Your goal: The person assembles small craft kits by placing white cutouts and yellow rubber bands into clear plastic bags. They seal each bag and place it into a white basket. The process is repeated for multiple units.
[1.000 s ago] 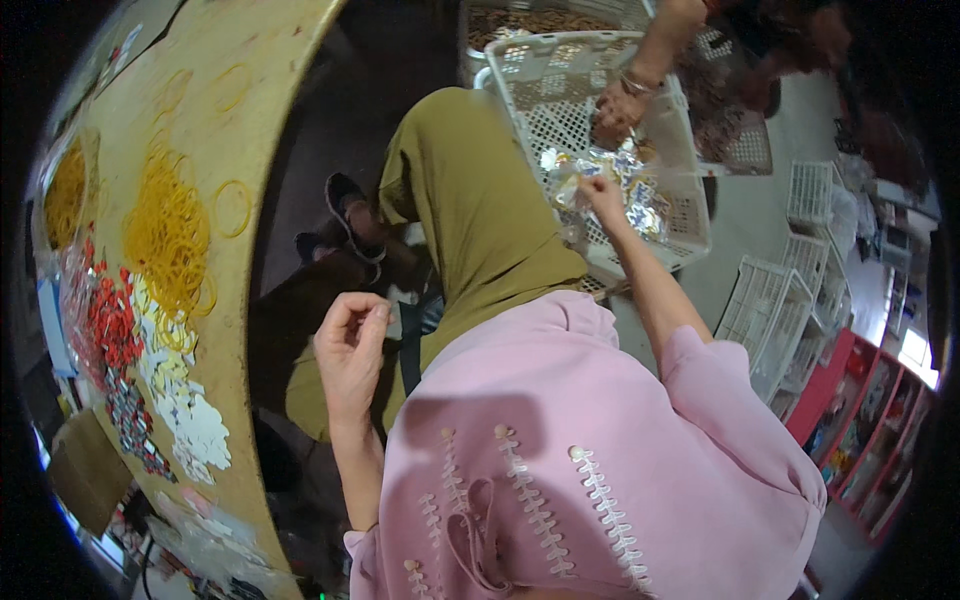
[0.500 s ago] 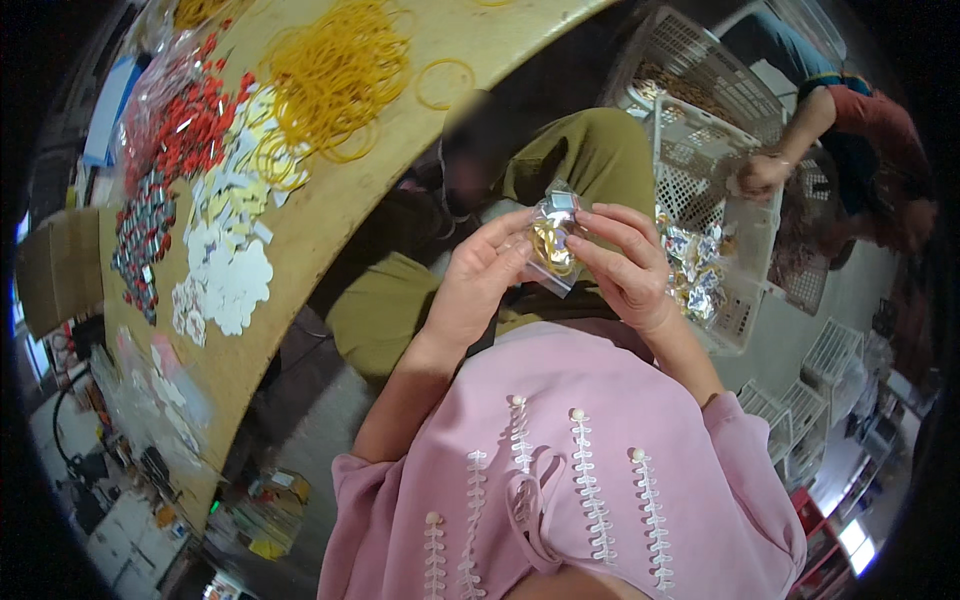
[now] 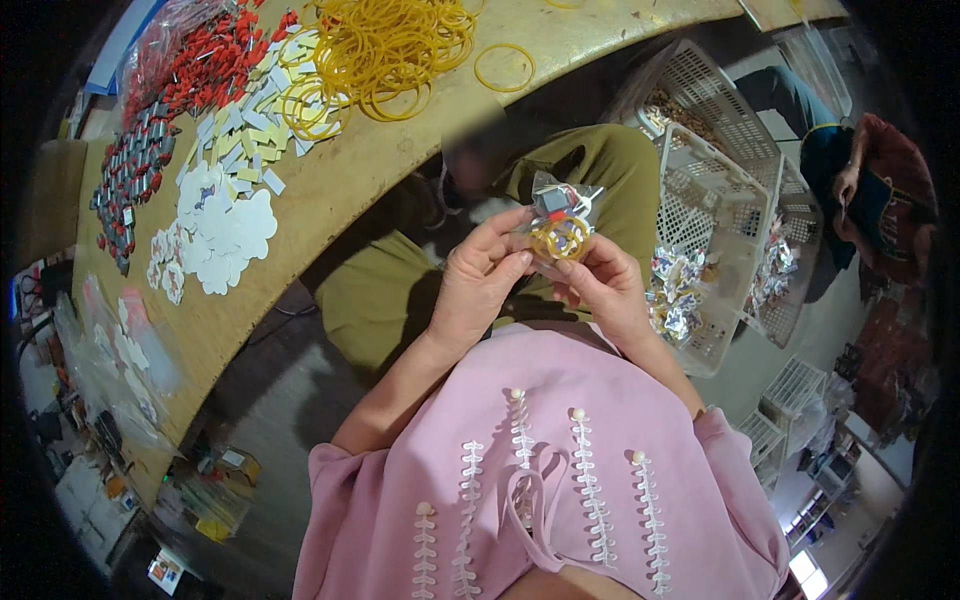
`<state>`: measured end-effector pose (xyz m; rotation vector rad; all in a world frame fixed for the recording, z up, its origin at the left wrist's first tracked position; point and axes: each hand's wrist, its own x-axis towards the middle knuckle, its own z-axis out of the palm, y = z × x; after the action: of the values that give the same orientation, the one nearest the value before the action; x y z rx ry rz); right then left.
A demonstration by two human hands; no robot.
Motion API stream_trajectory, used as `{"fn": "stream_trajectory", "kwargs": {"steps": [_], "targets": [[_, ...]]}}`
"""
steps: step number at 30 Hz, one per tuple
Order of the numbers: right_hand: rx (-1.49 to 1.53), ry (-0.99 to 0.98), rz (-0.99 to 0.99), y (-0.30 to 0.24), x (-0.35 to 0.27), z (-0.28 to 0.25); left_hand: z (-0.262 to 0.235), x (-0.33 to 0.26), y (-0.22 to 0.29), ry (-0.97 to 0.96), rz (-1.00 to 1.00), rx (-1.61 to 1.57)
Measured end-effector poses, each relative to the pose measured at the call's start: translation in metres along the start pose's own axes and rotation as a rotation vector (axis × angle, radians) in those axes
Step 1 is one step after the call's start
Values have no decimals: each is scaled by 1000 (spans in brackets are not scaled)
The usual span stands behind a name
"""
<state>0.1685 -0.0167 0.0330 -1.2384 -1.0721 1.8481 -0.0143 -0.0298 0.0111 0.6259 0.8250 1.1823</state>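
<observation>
Over my lap I hold up a small clear plastic bag point(image 3: 566, 215). Inside it show yellow rubber bands, a small grey motor with a bit of red, and some white pieces. My left hand point(image 3: 484, 275) pinches the bag's left side between thumb and fingers. On the lower right edge, my right hand point(image 3: 606, 288) grips it with the thumb in front, the other fingers curled partly behind. The bag stands tilted, its motor end pointing away from me.
Left on the wooden table point(image 3: 330, 205) lie yellow rubber bands point(image 3: 395, 50), red parts point(image 3: 215, 65), grey motors point(image 3: 135, 175) and white cut-outs point(image 3: 235, 235). A white plastic crate point(image 3: 705, 200) with filled bags point(image 3: 677, 290) stands right. Another person point(image 3: 875, 190) sits beyond it.
The bag has been turned, so its motor end now points away. My right hand has moved from its upper side to its lower edge. The view has shifted; the other person's arm has drawn back.
</observation>
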Motion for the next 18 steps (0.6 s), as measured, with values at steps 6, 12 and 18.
{"fn": "stream_trajectory", "kwargs": {"steps": [6, 12, 18], "targets": [[-64, -156, 74, -6, 2, -8, -7, 3, 16, 3, -128, -121], [77, -101, 140, -10, 2, 0, -8, 6, 13, 113, -35, -24], [115, -76, 146, -2, 0, 0, -9, 5, 11, 143, 14, 18]]}}
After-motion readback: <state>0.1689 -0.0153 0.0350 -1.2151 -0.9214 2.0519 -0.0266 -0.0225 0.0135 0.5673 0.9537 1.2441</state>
